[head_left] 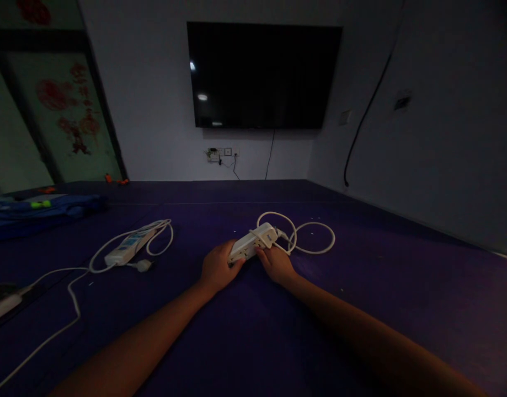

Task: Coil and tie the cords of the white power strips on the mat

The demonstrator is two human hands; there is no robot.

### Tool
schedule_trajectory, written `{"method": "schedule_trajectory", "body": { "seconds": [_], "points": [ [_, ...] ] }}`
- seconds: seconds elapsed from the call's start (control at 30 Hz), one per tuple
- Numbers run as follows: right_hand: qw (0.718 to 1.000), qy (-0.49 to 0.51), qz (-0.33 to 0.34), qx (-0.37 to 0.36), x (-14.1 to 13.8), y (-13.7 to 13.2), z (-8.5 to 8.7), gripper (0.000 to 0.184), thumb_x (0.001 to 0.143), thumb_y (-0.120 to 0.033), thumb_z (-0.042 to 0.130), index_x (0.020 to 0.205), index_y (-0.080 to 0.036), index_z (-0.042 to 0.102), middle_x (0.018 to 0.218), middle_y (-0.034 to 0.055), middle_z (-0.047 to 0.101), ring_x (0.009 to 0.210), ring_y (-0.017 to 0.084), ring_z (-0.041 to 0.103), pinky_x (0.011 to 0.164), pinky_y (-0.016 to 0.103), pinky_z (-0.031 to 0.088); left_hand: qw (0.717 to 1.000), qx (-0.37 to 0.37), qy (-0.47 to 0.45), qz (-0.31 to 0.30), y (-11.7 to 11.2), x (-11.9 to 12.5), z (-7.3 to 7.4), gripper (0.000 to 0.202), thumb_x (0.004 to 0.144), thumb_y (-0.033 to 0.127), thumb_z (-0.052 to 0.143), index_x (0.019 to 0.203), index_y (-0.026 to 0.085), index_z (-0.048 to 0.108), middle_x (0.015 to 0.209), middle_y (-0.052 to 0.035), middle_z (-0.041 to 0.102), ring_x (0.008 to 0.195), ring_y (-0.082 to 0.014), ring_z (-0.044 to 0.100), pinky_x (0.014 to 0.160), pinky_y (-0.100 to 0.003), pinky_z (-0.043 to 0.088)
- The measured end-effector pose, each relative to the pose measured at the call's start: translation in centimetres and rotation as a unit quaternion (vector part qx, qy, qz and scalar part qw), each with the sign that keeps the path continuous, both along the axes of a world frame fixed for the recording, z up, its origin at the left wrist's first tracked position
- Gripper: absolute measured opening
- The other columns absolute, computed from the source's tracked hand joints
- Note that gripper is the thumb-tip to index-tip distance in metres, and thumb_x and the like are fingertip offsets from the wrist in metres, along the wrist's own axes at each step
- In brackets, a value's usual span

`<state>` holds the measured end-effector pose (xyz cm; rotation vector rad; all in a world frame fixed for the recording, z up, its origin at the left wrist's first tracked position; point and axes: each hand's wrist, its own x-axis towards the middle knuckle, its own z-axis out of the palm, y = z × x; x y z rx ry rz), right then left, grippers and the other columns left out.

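Both hands hold a white power strip point(249, 243), tilted with its far end up to the right and its sockets facing me. My left hand point(219, 266) wraps around the near left end, thumb along the lower edge. At the right end, my right hand point(277, 263) grips from below, its thumb against the socket side. A white cord point(294, 231) loops around that right end and lies in a coil on the purple surface to the right. The fingers behind the strip are hidden.
Another white power strip point(131, 245) lies to the left with its cord and plug point(144, 266). A further white strip point(4, 309) is at the left edge. Blue cloth point(67, 207) lies far left. A black cable point(367, 113) hangs down the right wall.
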<state>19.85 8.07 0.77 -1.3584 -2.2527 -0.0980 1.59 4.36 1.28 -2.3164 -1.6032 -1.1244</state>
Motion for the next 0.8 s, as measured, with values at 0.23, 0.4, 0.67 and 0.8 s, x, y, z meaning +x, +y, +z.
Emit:
{"method": "schedule_trajectory", "body": {
  "seconds": [0.23, 0.4, 0.67, 0.8],
  "points": [
    [1.0, 0.0, -0.004, -0.002, -0.02, 0.01, 0.0, 0.045, 0.093, -0.037, 0.023, 0.094, -0.015, 0.062, 0.092, 0.0103, 0.066, 0.089, 0.019, 0.06, 0.075, 0.024, 0.041, 1.0, -0.004, -0.002, -0.006, 0.02, -0.08, 0.09, 0.039, 0.075, 0.037, 0.054, 0.111, 0.023, 0.049, 0.103, -0.004, 0.063, 0.091, -0.02, 0.059, 0.079, -0.031, 0.046],
    [1.0, 0.009, 0.002, -0.004, 0.01, 0.05, -0.13, 0.045, 0.093, -0.036, 0.022, 0.097, -0.015, 0.061, 0.092, 0.0099, 0.066, 0.089, 0.019, 0.06, 0.076, 0.023, 0.041, 1.0, -0.012, -0.001, -0.004, 0.01, -0.08, 0.14, 0.039, 0.075, 0.038, 0.054, 0.111, 0.023, 0.049, 0.104, -0.0041, 0.062, 0.092, -0.02, 0.059, 0.08, -0.031, 0.046],
    [1.0, 0.0, 0.0, -0.014, 0.04, -0.08, -0.03, 0.046, 0.093, -0.036, 0.02, 0.098, -0.014, 0.06, 0.092, 0.0107, 0.065, 0.089, 0.019, 0.059, 0.076, 0.024, 0.042, 1.0, -0.02, -0.004, -0.013, -0.11, -0.08, 0.29, 0.039, 0.076, 0.038, 0.053, 0.111, 0.023, 0.049, 0.105, -0.0039, 0.062, 0.093, -0.0206, 0.058, 0.081, -0.032, 0.045],
    [1.0, 0.004, 0.0, -0.014, 0.03, -0.11, 0.06, 0.045, 0.093, -0.036, 0.021, 0.101, -0.013, 0.059, 0.097, 0.0109, 0.064, 0.092, 0.019, 0.058, 0.078, 0.024, 0.041, 1.0, -0.017, -0.005, -0.006, -0.11, -0.08, 0.25, 0.04, 0.076, 0.038, 0.055, 0.112, 0.024, 0.049, 0.104, -0.0038, 0.062, 0.091, -0.0207, 0.059, 0.081, -0.033, 0.046]
  ]
}}
